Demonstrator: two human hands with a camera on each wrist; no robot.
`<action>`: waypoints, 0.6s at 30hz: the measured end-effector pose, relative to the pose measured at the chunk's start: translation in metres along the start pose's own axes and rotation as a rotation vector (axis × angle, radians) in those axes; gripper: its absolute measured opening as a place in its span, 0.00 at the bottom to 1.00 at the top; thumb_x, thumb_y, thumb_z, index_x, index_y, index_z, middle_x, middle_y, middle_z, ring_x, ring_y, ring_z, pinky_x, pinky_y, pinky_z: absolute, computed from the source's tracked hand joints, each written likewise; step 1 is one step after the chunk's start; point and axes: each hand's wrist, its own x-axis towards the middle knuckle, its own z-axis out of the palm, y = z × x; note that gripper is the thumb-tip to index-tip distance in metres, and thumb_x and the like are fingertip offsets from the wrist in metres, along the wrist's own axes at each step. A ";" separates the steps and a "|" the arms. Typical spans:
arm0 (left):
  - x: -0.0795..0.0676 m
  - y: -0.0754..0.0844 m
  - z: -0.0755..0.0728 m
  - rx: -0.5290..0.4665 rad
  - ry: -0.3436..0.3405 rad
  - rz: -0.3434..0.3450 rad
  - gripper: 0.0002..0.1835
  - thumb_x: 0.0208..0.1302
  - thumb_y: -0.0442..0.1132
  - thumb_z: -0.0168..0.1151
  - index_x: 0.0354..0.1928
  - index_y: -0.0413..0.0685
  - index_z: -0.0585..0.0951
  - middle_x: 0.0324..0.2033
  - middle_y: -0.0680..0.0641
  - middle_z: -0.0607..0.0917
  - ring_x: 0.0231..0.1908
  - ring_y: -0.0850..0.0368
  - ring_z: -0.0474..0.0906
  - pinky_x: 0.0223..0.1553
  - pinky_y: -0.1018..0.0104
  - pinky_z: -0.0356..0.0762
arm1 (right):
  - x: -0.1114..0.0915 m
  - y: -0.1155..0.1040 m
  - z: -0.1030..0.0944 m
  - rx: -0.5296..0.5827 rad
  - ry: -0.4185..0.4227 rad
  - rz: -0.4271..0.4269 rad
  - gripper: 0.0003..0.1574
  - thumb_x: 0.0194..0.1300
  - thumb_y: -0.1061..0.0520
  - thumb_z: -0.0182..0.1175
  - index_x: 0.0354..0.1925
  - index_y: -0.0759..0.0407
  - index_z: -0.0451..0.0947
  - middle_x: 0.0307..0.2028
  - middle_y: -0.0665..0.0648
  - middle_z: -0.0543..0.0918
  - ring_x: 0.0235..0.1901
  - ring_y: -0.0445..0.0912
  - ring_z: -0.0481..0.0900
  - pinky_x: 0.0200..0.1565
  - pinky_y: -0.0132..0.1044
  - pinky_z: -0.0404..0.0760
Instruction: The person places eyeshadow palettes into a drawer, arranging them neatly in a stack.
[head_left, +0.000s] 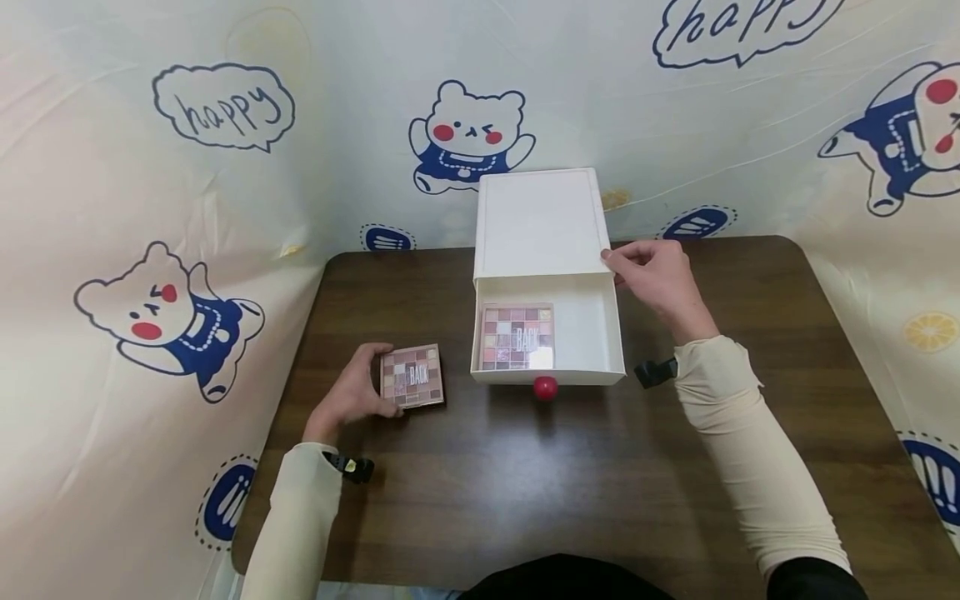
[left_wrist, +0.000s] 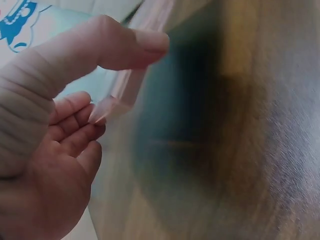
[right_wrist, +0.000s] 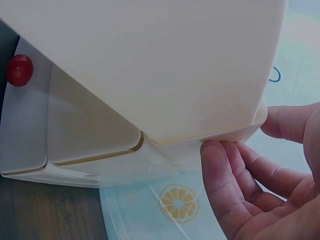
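At the left of the head view, my left hand [head_left: 354,390] holds an eyeshadow palette [head_left: 412,377] by its left side, thumb at the near edge and fingers at the far edge. The left wrist view shows the thumb against the palette's pink edge [left_wrist: 132,86]. A white drawer box [head_left: 542,223] stands at the table's back; its drawer [head_left: 587,321] is pulled out toward me. My right hand [head_left: 660,285] pinches the box near its right front corner. Inside the drawer's left half lies a second, similar palette [head_left: 517,337]. A red knob [head_left: 546,388] is on the drawer front.
The dark wooden table [head_left: 517,483] carries all these things. Behind it hangs a pale curtain [head_left: 352,100] printed with cartoon bears. Each wrist wears a small black camera, the right one [head_left: 655,372] close to the drawer's right side.
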 end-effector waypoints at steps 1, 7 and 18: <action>-0.001 0.001 -0.001 -0.024 0.011 -0.003 0.64 0.25 0.34 0.90 0.70 0.42 0.62 0.65 0.40 0.64 0.60 0.43 0.64 0.69 0.44 0.58 | 0.000 0.000 0.000 0.001 0.000 0.000 0.31 0.68 0.39 0.64 0.51 0.64 0.84 0.46 0.64 0.83 0.40 0.58 0.86 0.53 0.55 0.82; -0.007 0.012 -0.008 -0.134 0.061 0.011 0.65 0.25 0.33 0.89 0.71 0.42 0.61 0.65 0.40 0.63 0.59 0.42 0.63 0.70 0.42 0.53 | -0.001 0.000 0.000 0.006 -0.003 -0.005 0.31 0.68 0.39 0.64 0.51 0.65 0.84 0.46 0.64 0.83 0.41 0.60 0.85 0.53 0.55 0.81; -0.024 0.039 -0.034 -0.182 0.098 0.129 0.63 0.35 0.33 0.87 0.73 0.41 0.57 0.68 0.41 0.59 0.69 0.42 0.58 0.72 0.46 0.52 | 0.001 0.003 0.001 0.013 0.003 -0.008 0.31 0.68 0.38 0.64 0.51 0.65 0.84 0.47 0.64 0.83 0.42 0.60 0.86 0.53 0.56 0.81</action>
